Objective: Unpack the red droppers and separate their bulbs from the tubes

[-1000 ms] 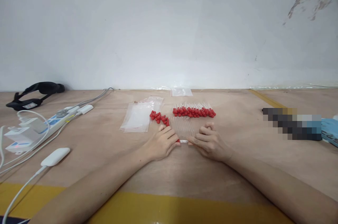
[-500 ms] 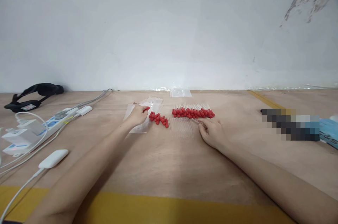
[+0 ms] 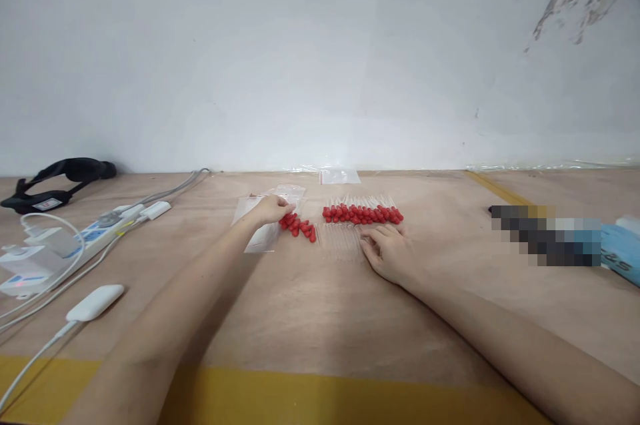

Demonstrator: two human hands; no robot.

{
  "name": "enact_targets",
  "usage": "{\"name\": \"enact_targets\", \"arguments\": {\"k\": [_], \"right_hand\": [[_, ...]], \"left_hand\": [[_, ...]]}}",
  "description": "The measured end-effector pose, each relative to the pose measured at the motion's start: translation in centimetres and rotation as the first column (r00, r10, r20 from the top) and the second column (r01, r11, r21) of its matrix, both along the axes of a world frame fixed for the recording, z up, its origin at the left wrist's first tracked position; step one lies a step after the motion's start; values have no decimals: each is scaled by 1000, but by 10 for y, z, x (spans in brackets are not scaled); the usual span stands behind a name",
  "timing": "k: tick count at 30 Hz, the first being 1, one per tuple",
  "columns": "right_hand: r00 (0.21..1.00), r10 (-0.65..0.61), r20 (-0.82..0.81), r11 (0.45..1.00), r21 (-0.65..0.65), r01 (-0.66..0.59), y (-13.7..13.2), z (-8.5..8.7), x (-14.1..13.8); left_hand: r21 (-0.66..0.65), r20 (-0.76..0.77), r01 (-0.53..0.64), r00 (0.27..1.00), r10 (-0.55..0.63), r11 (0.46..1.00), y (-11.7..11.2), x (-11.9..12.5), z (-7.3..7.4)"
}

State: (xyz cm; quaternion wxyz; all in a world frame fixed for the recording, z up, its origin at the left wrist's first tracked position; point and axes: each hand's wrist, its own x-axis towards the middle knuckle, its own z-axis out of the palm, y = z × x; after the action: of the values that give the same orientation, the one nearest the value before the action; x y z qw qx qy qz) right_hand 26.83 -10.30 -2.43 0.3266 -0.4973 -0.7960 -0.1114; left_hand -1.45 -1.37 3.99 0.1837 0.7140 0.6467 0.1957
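Observation:
My left hand (image 3: 273, 210) reaches over the upper left of a small pile of loose red rubber bulbs (image 3: 305, 230). Its fingertips are pinched together at a red bulb, partly hidden under them. My right hand (image 3: 391, 248) rests at the right end of a row of thin clear tubes (image 3: 339, 241) laid side by side. Its thumb and fingers are curled together on a clear tube, mostly hidden by the hand. Just above lies a row of tubes fitted with red bulbs (image 3: 363, 214), bulb ends toward me. Clear plastic bags (image 3: 261, 239) lie under and behind my left hand.
A white power strip (image 3: 93, 238) with chargers and cables sits at the left, a white charging case (image 3: 95, 303) nearer me. A black strapped headset (image 3: 60, 181) lies by the wall. A small clear bag (image 3: 340, 176) is at the back; a blue package (image 3: 620, 248) at the right.
My left hand has moved right onto the loose bulbs; the red bulb it showed in its fingertips is now less visible. My right hand has shifted slightly left over the clear tubes.

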Motion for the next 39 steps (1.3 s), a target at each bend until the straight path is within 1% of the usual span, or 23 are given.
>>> {"name": "enact_targets", "arguments": {"k": [6, 10, 12, 15, 18, 22, 25, 30, 34, 36, 38, 39], "right_hand": [[998, 54, 31, 998, 27, -54, -2, 1, 0], [998, 49, 46, 999, 2, -49, -3, 1, 0], [997, 51, 50, 999, -11, -50, -3, 1, 0], [997, 67, 41, 997, -25, -66, -3, 1, 0], [996, 80, 37, 996, -36, -79, -3, 1, 0], [995, 104, 13, 994, -30, -103, 0, 0, 2], [994, 106, -25, 994, -39, -107, 3, -3, 5], [995, 79, -67, 995, -58, -83, 6, -6, 7], [992, 79, -96, 995, -50, -84, 7, -7, 7], [986, 96, -133, 995, -24, -100, 8, -8, 7], [971, 127, -202, 992, 34, -122, 9, -8, 7], [960, 142, -240, 989, 64, -130, 9, -8, 8]], "left_hand": [[1, 17, 63, 998, -63, 998, -1, -4, -1], [23, 15, 96, 995, -97, 995, 2, -5, 0], [44, 5, 93, 996, -93, 995, 3, -2, 3], [87, -24, 80, 997, -78, 993, 3, 12, 7], [108, -53, 110, 993, -105, 988, 4, 34, 7], [120, -86, 170, 983, -161, 978, 7, 61, 0], [154, -103, 180, 981, -166, 971, 10, 71, -7], [218, -80, 147, 988, -132, 965, 8, 76, -12], [322, -16, 32, 999, -28, 946, -2, 71, -11], [395, 34, -29, 999, 17, 918, -12, 64, -13], [468, 125, -51, 992, -9, 882, -26, 55, -18], [493, 184, -42, 981, -57, 869, -34, 50, -22]]}}
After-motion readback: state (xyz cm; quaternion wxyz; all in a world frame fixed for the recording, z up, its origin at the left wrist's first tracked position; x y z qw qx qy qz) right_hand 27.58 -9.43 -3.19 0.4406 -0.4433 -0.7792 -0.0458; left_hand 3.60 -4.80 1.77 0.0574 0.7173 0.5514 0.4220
